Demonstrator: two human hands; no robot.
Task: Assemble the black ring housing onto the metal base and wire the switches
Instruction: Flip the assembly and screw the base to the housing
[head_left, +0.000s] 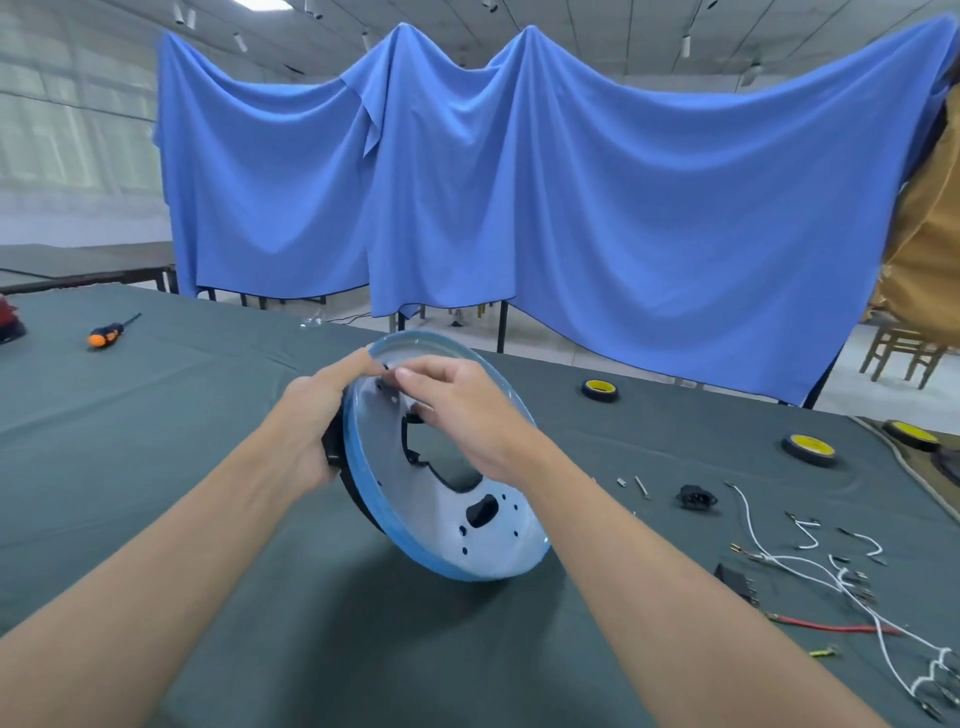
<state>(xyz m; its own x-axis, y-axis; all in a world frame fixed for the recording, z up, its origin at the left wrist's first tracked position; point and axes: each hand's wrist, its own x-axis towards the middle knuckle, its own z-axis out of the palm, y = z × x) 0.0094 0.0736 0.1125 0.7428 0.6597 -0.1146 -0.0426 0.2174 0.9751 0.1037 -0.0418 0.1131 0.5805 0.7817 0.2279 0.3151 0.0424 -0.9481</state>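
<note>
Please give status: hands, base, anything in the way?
Left hand grips metal base with black ring housing behind, tilted on edge. Right hand at upper holes, grip unclear. Wires lie right, untouched. Nothing in the way.

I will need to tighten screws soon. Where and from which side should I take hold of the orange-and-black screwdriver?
Take the orange-and-black screwdriver by its thick handle, from above. It lies flat on the dark green tablecloth, handle nearer you, thin shaft pointing away rightward; the handle likely offers the surest hold.
</note>
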